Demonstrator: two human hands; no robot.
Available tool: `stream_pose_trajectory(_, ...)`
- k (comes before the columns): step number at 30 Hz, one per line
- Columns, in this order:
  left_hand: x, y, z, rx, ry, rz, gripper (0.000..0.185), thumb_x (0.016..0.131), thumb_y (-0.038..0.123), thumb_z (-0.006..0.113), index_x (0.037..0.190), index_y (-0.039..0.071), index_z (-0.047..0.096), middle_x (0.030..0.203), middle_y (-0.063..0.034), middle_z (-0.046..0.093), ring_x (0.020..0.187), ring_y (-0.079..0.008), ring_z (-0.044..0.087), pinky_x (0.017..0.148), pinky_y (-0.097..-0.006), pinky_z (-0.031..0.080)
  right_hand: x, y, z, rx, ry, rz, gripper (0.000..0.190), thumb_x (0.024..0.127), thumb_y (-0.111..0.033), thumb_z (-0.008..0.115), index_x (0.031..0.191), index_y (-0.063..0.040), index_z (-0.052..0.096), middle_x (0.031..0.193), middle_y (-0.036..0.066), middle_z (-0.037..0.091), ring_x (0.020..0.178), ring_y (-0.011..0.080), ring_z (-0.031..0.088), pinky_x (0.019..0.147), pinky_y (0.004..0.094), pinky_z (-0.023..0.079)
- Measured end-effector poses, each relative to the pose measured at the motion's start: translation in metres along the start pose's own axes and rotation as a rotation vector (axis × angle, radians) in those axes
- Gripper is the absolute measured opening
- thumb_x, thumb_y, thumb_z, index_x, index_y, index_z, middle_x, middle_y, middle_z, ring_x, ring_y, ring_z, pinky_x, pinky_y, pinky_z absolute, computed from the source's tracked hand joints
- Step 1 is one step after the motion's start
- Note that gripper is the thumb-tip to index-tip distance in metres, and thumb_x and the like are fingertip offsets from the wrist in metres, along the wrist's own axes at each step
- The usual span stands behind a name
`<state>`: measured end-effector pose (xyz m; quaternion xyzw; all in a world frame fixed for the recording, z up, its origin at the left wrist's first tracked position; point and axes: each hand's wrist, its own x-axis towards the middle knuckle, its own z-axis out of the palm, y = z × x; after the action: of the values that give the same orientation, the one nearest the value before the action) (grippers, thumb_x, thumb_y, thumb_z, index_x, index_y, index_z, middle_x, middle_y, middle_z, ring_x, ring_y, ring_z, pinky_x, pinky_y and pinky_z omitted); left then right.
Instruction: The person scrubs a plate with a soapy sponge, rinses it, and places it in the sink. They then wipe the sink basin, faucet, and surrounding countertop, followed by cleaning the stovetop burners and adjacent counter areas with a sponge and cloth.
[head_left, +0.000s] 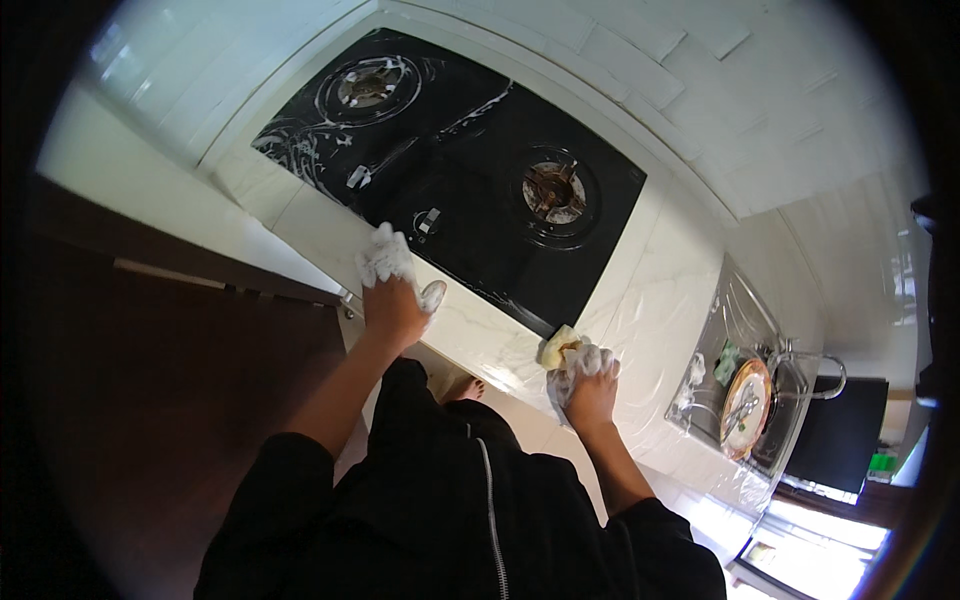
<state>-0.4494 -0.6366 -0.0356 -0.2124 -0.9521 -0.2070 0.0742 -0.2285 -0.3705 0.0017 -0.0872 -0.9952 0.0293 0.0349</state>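
Before me lies a black glass gas cooktop (465, 180) with two burners, streaked with white suds, most thickly at its left end. My left hand (396, 281), covered in foam, rests at the cooktop's front edge near the control knobs (429, 220); I see nothing held in it, though its palm is hidden. My right hand (589, 379), also foamy, has its fingers on a pale yellow sponge or cloth (559, 347) at the cooktop's front right corner. Rusty brown pan supports (553, 193) stand on the right burner.
A steel sink (694, 390) at the right holds an orange-rimmed plate (736, 439) with cutlery, beside a green cloth or scrubber (726, 362). A curved faucet (832, 364) reaches over there. Wet marble-look countertop (637, 337) surrounds the cooktop, with a tiled wall (637, 60) behind.
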Motion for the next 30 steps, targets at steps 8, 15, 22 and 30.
stream_pose_trajectory(8, 0.049, -0.027, -0.02, -0.009, -0.142, 0.23, 0.109, 0.081, 0.055, 0.077, 0.159, -0.005, 0.028, 0.169, -0.019, 0.022, 0.159, -0.0333, 0.013, 0.127, -0.0558, 0.01, 0.067, -0.05, 0.018, 0.094, 0.154, -0.223, 0.032, 0.085, -0.023, 0.071, 0.113, -0.01, 0.072, 0.125, 0.016, 0.062, 0.121, 0.0375, 0.055, 0.099, 0.0562, 0.042)
stream_pose_trajectory(15, 0.094, -0.066, -0.027, -0.04, -0.164, 0.483, 0.099, 0.085, 0.059, 0.072, 0.158, 0.003, 0.035, 0.166, -0.0193, 0.032, 0.155, -0.0316, 0.027, 0.128, -0.0505, 0.016, 0.215, -0.115, 0.068, 0.35, 0.251, -0.309, 0.029, 0.09, -0.013, 0.065, 0.117, -0.006, 0.071, 0.13, 0.021, 0.062, 0.122, 0.0431, 0.055, 0.104, 0.0532, 0.045)
stream_pose_trajectory(22, 0.136, -0.07, -0.02, 0.039, -0.216, 0.456, 0.115, 0.083, 0.068, 0.068, 0.158, -0.009, 0.026, 0.165, -0.0271, 0.028, 0.156, -0.0358, 0.024, 0.128, -0.0515, 0.014, 0.383, -0.117, 0.053, 0.257, 0.314, -0.182, 0.021, 0.096, -0.017, 0.059, 0.106, -0.001, 0.067, 0.111, 0.017, 0.063, 0.106, 0.0407, 0.059, 0.094, 0.0511, 0.048)
stream_pose_trajectory(30, 0.148, -0.077, -0.018, -0.158, -0.161, 0.365, 0.141, 0.069, 0.064, 0.082, 0.157, -0.016, 0.006, 0.165, -0.0334, 0.019, 0.155, -0.043, 0.02, 0.128, -0.0501, 0.015, 0.337, -0.15, 0.024, 0.316, -0.362, -0.188, 0.019, 0.082, -0.008, 0.06, 0.093, -0.002, 0.074, 0.113, 0.019, 0.07, 0.11, 0.0389, 0.06, 0.098, 0.0479, 0.049)
